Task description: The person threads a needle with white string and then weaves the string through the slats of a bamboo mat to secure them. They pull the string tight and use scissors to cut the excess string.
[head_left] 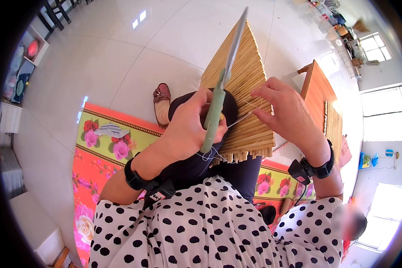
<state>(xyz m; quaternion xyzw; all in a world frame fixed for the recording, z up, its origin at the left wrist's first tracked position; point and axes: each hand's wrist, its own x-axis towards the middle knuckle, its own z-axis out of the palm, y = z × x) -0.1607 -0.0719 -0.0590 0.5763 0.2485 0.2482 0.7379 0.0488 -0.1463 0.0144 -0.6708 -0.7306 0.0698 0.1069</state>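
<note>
Across my lap lies a mat of thin yellow stalks (241, 58), its cut ends uneven along the near edge. My left hand (194, 118) is closed round the green handle of a bladed tool (215, 107). Its long pointed blade extends away over the mat; whether it is a knife or closed scissors I cannot tell. White thread (242, 118) stretches from beside the left fingers to my right hand (283, 109). The right hand is bent over the mat's right edge, thumb and forefinger around the thread. Loose thread ends hang beneath the tool's handle.
A red floral cloth (98, 167) with a yellow-green band lies under me, a striped scrap (111, 130) on it. To the right stands a wooden table (318, 85) beside another stalk mat (333, 123). Shelves (38, 47) line the left. Pale tiles (116, 62) cover the floor.
</note>
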